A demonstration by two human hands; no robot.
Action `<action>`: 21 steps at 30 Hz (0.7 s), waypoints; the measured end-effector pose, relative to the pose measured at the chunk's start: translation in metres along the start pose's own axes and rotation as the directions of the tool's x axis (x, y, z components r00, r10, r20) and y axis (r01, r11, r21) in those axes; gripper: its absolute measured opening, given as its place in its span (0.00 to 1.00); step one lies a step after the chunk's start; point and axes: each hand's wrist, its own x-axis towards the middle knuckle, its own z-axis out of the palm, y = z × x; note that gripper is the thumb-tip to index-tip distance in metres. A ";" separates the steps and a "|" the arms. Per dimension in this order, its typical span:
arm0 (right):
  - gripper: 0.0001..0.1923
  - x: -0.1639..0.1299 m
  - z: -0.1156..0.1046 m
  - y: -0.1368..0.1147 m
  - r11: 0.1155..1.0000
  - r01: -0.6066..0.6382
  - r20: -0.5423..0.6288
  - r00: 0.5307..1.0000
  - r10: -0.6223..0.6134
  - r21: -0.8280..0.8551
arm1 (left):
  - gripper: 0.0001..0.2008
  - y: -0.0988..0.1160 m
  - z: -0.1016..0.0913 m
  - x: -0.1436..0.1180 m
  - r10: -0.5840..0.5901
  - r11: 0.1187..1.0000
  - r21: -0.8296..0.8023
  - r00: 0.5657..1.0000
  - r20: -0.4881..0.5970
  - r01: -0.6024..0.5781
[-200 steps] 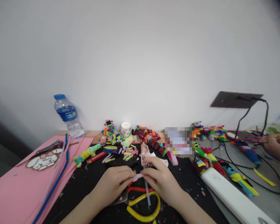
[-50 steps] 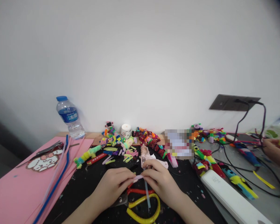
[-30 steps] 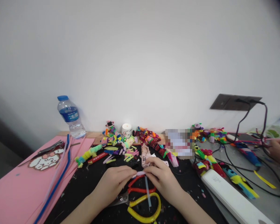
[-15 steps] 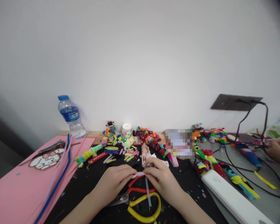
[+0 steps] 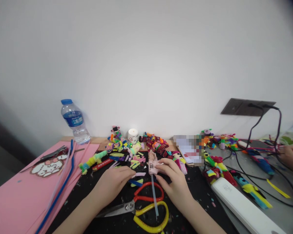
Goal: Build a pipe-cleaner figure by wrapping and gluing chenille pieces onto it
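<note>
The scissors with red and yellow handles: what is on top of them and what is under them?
A pale stick crosses over the scissors at the handles. Under them lies the black mat; whatever they cover directly cannot be seen.

The person's two hands, one pair of red-and-yellow scissors, one glue gun, one white tub and two black plugs are showing.

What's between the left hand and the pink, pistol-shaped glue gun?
Head view: a short, pale-lilac fuzzy strip sticks out from the left hand toward the glue gun; past its tip, a small gap over the black mat.
</note>
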 end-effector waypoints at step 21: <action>0.09 -0.002 -0.001 -0.001 0.999 -0.040 0.055 0.998 0.038 0.018 | 0.13 0.000 -0.007 0.000 -0.254 0.961 0.137 0.962 0.097 0.240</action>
